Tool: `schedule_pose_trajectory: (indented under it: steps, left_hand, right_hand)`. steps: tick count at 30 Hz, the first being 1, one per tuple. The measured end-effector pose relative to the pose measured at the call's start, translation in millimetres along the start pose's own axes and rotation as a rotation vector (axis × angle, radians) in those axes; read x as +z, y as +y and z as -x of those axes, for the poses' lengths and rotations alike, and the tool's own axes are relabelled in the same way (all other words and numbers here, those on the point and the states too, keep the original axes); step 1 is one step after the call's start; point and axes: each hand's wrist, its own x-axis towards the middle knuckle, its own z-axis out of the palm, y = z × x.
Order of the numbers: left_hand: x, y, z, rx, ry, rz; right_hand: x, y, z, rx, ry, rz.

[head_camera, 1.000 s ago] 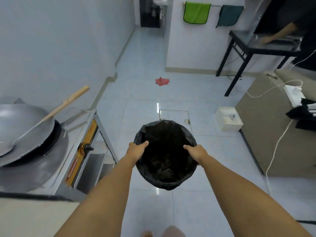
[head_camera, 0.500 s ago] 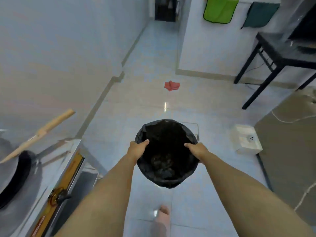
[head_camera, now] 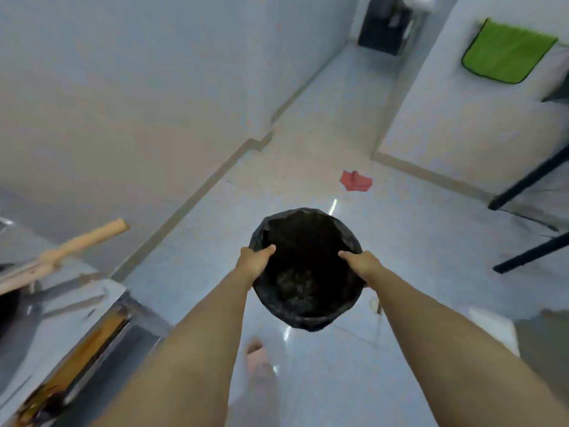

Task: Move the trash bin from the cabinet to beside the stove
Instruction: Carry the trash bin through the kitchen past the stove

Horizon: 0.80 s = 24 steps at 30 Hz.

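The trash bin (head_camera: 306,272), lined with a black bag, hangs in the air above the tiled floor at the middle of the view. My left hand (head_camera: 254,261) grips its left rim, thumb over the edge. On the opposite rim my right hand (head_camera: 361,263) holds it the same way. Some crumpled dark rubbish lies at its bottom. The steel stove (head_camera: 77,322) stands at the lower left, its corner to the left of the bin and a little nearer to me.
A wooden handle (head_camera: 77,241) juts out over the stove. A red cloth (head_camera: 355,180) lies on the floor beyond the bin. Black table legs (head_camera: 529,251) stand at the right, a green towel (head_camera: 508,55) hangs on the far wall. My foot (head_camera: 257,355) shows below the bin.
I have walked forward with the bin held in both hands. The stove and wok have slid toward the lower left edge, the red cloth is closer, and the view has turned left.
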Motion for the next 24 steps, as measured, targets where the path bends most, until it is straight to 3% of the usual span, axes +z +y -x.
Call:
schedule_pose_trajectory:
  steps: [13,20,24]
  left_hand:
    - [-65.6,43.8,-129.0,-0.057,0.273,0.229]
    - [-90.0,50.9,-125.0,-0.154,0.501,0.43]
    - [-98.9,38.3,-125.4,-0.181,0.549,0.533]
  right_hand:
    - [58.6,-172.1,-139.0,-0.131,-0.212,0.24]
    - [123.7,-246.4,-195.9,-0.25,-0.41,0.492]
    - [156.7,-264.9,-210.1,-0.325,-0.474,0.582]
